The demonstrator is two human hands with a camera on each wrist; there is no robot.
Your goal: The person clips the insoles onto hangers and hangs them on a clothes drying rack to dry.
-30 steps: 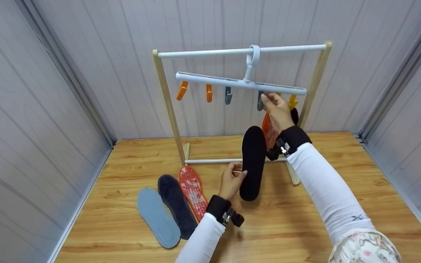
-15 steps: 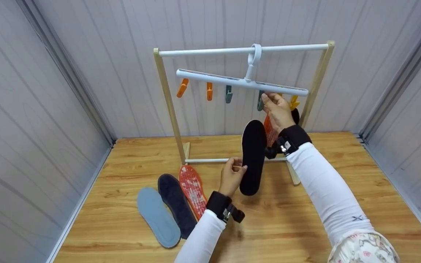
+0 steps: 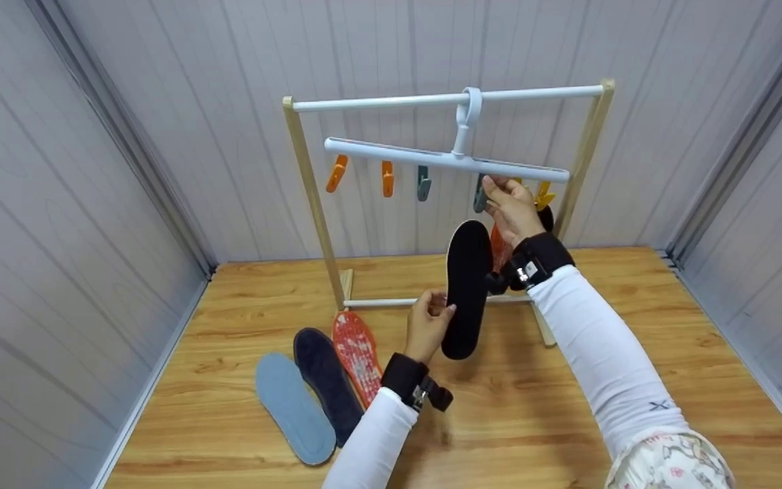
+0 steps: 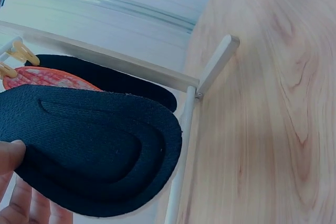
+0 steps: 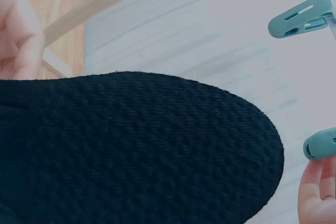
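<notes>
Head view: the red patterned insole (image 3: 497, 246) and a dark insole (image 3: 548, 217) hanging at the right end of the hanger (image 3: 445, 160) are mostly hidden behind the right hand (image 3: 514, 212) and the black insole (image 3: 466, 288). Which clip holds either cannot be told. The right hand's fingertips meet the grey-green clip (image 3: 480, 195); the pinch itself is too small to resolve. On the bench (image 3: 567, 407), the navy insole (image 3: 328, 384) is overlapped along one edge by another red insole (image 3: 357, 355).

Left wrist view: the left hand (image 4: 16, 182) is cut off at the lower left edge.

Right wrist view: the black insole fills the lower frame and is cut off left and bottom; the hand shows only at the edges.
</notes>
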